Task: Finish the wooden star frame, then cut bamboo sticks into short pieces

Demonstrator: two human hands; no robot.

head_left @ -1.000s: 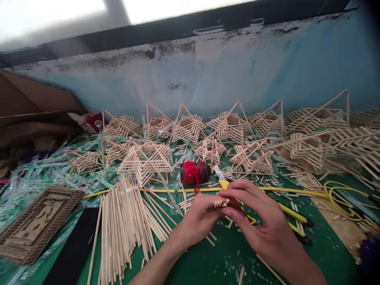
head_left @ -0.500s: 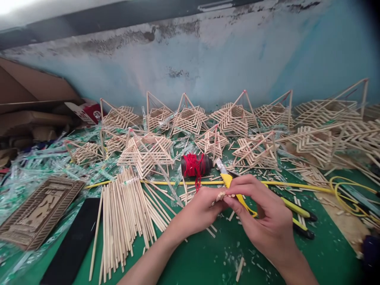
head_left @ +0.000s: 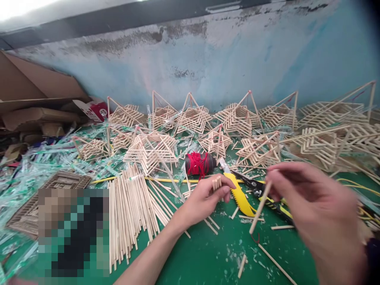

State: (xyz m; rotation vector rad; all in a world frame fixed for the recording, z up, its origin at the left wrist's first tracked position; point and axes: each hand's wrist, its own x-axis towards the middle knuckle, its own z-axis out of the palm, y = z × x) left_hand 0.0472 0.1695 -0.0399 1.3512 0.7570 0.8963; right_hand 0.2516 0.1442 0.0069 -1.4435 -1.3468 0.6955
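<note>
My left hand (head_left: 208, 196) is closed around a small bundle of short wooden sticks (head_left: 217, 183), whose cut ends show above the fingers. Off to the right, my right hand (head_left: 308, 209), partly blurred, pinches one wooden stick (head_left: 261, 208) by its upper end, and the stick slants down to the left. A bit of red thread (head_left: 255, 238) shows at its lower end, close to another stick (head_left: 277, 264) on the green surface. Between the hands lie a yellow-handled cutter knife (head_left: 240, 198) and black-and-yellow pliers (head_left: 267, 198).
Star-shaped stick frames (head_left: 151, 152) stand in rows along the blue wall (head_left: 225, 59). A spool of red thread (head_left: 200, 164) lies in front of them. Loose long sticks (head_left: 130, 213) are piled at left, near a carved brown panel (head_left: 56, 190). A yellow cord (head_left: 103, 180) crosses the table.
My right hand has left my left hand, moved right and now holds a stick. The pliers are uncovered. My left hand stays near its place, with its bundle's ends now turned upward.
</note>
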